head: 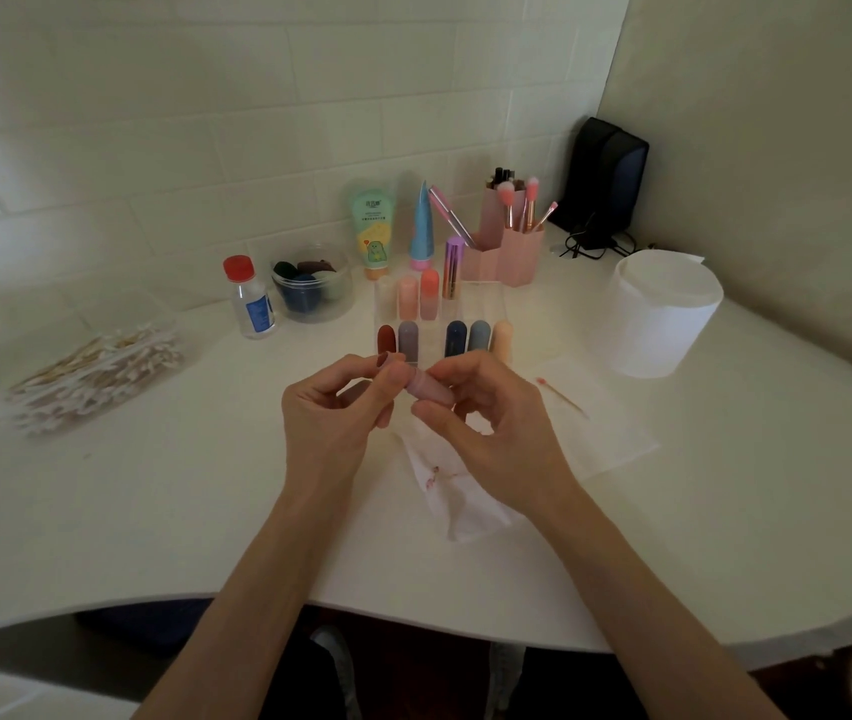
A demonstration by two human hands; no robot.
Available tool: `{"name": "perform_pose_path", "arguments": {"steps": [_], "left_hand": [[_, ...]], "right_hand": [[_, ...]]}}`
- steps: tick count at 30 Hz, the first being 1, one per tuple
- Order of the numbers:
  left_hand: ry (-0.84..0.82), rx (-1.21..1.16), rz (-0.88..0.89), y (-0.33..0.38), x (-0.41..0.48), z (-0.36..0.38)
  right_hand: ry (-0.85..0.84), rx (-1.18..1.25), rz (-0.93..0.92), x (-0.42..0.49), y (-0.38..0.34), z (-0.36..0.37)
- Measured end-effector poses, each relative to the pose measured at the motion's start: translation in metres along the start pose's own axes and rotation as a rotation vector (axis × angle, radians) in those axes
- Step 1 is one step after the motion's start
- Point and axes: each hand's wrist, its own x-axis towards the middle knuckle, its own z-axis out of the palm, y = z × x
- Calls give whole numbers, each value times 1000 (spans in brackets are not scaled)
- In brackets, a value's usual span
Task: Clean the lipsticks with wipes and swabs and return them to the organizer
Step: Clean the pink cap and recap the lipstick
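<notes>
Item 1. Pink lipstick: held lying crosswise above the white table, just in front of the clear organizer. Its left end is pinched by the left hand; its right end is pinched between thumb and fingers of the right hand. The two hands are brought close together, joined only by the tube.

Item 2. Stained wipe: crumpled and marked with red smears. It is placed on the table under the right hand; whether it is gripped cannot be told.

Item 3. Organizer contents, all stood upright. Front row: dark red lipstick, mauve-grey lipstick, a gap, then navy lipstick, blue-grey lipstick and peach lipstick. Back row: cream lipstick, light pink lipstick, coral lipstick and a taller metallic purple lipstick.

Item 4. Used swab: red-tipped, laid on a flat tissue sheet to the right of the hands.

Item 5. Tissue roll: stood at the right, well apart from the hands.

Item 6. Cotton swabs: heaped at the far left.

Item 7. Rear row of the table: red-capped bottle, clear tub of sponges, green tube, blue tube, pink brush holders.
</notes>
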Motion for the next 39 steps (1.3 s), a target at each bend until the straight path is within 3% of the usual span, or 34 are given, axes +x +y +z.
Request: {"name": "perform_pose_path", "arguments": {"steps": [6,11,17,22,25,28,31,34,39], "left_hand": [[-8,12,9,0,0,0],[11,31,24,0,-1,1],[19,87,64,-1,-1,-1],[-27,446,406,6,0,-5],[73,633,481,16,5,-22],[170,923,389,17,11,-52],[109,1081,186,12,11,-72],[38,1097,77,8,8,-80],[69,987,77,0,10,-75]], "right_hand": [[-141,-92,40,1,2,3],[-1,-126,-43,1,6,1],[14,-163,-69,0,7,0],[79,-124,11,3,10,-6],[106,-87,64,4,11,-10],[126,-105,95,4,15,-10],[138,-79,124,5,17,-10],[144,-87,132,5,17,-10],[140,-117,133,4,17,-10]]}}
